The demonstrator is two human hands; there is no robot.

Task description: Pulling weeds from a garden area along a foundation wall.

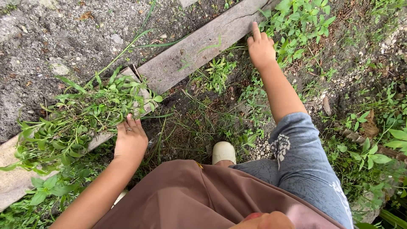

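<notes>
My left hand rests palm-down on the near edge of a heap of pulled weeds. The fingers lie pressed together and flat, holding the stems down but pinching nothing. The heap lies across the lower wooden board, at its upper end. My right hand reaches forward to the growing weeds beside the upper wooden board. Its index finger is extended along the board's edge and the other fingers are curled loosely; whether they grip a stem, I cannot tell.

In my judgement, doing this well calls for the following:
- Close the right fingers low on the stems, near the soil, so the roots come out with them.
- Keep the left palm on the heap so loose stems do not slide off the board.

Surroundings: grey gravelly ground lies beyond the boards. Dark bare soil with thin grass lies between my hands. My pale shoe stands just below that patch. More leafy growth stands at the right, and the upper board's edge limits finger room at the roots.
</notes>
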